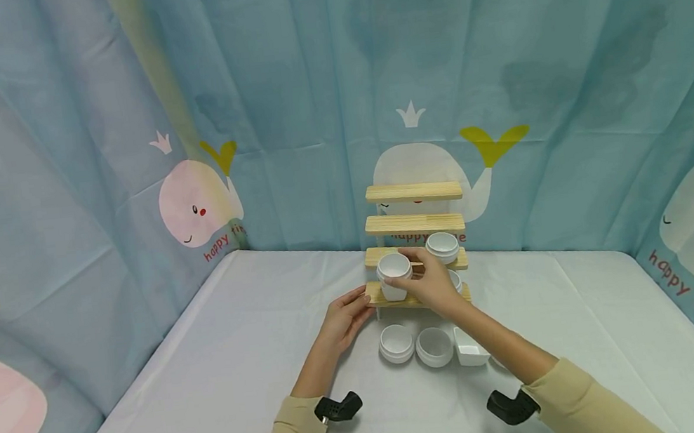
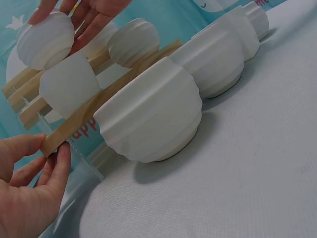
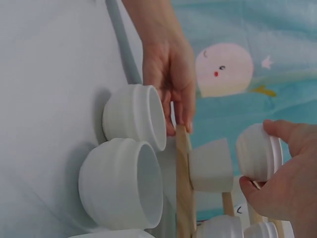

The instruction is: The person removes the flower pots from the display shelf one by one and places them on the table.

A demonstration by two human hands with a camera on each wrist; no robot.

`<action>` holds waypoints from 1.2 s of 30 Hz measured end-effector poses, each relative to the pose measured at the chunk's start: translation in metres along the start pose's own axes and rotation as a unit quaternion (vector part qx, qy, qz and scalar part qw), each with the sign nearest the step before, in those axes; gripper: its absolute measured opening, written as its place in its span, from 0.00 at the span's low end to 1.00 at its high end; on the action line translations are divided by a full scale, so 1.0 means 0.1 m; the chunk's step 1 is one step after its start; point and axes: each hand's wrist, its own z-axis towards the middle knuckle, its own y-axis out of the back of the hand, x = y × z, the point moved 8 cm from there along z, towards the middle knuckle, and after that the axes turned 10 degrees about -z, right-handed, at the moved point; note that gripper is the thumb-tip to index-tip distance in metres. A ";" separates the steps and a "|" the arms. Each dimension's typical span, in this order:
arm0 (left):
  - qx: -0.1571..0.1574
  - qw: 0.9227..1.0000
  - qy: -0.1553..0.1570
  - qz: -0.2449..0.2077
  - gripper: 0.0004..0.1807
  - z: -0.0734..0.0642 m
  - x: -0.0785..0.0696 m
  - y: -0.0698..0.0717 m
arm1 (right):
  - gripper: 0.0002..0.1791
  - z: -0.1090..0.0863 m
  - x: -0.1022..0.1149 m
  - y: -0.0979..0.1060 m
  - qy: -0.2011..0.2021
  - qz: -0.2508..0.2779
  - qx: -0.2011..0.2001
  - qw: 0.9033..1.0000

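A small white round pot is held between the thumb and fingers of my right hand. In the head view it overlaps the second step from the bottom of a wooden tiered stand. Just below it, a white tapered pot stands at the left of the lowest step. My left hand pinches that step's left end, thumb on top and fingers beneath, as the left wrist view shows. Further right stand one white pot on the second step and another on the lowest, partly hidden by my right hand.
In front of the stand, a row of white pots sits on the white cloth: a round pot, a second round pot, a square pot and one mostly behind my right forearm. A blue printed curtain hangs close behind the stand.
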 end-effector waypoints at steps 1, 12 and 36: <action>0.000 1.000 0.000 0.000 0.25 0.00 0.00 0.00 | 0.37 -0.01 0.00 0.01 0.003 0.000 0.000 1.000; -0.007 1.000 -0.003 -0.002 0.25 0.00 0.01 0.01 | 0.35 -0.16 -0.07 0.01 -0.011 0.026 0.017 0.999; -0.007 1.000 -0.008 0.002 0.25 0.00 0.01 0.01 | 0.35 -0.55 -0.11 0.01 -0.003 0.051 0.033 0.998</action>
